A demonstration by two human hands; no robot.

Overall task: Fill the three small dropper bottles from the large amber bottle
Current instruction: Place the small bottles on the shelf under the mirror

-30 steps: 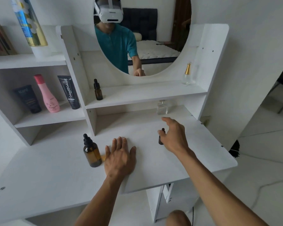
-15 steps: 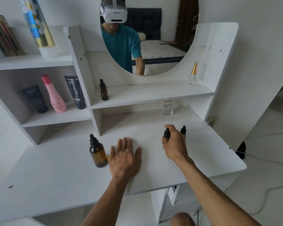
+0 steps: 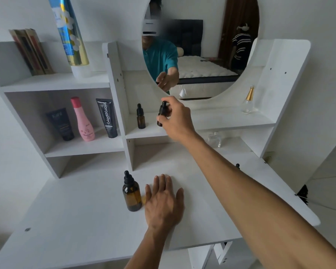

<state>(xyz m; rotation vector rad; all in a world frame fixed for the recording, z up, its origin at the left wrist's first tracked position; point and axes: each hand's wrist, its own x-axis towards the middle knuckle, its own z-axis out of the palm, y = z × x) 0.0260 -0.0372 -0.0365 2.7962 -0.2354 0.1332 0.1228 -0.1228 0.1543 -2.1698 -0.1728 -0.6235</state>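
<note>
Bright, even daylight; soft shadows under shelves; wide-angle bending at edges; slight overall softness.

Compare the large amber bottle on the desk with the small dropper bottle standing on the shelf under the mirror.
The large amber bottle is plainly wider and taller than the small dropper bottle on the shelf. The large one stands on the desk top right beside the flat left hand; the small one stands on the raised shelf, with no hand on it. Both are upright, amber glass, with black dropper caps on.
</note>
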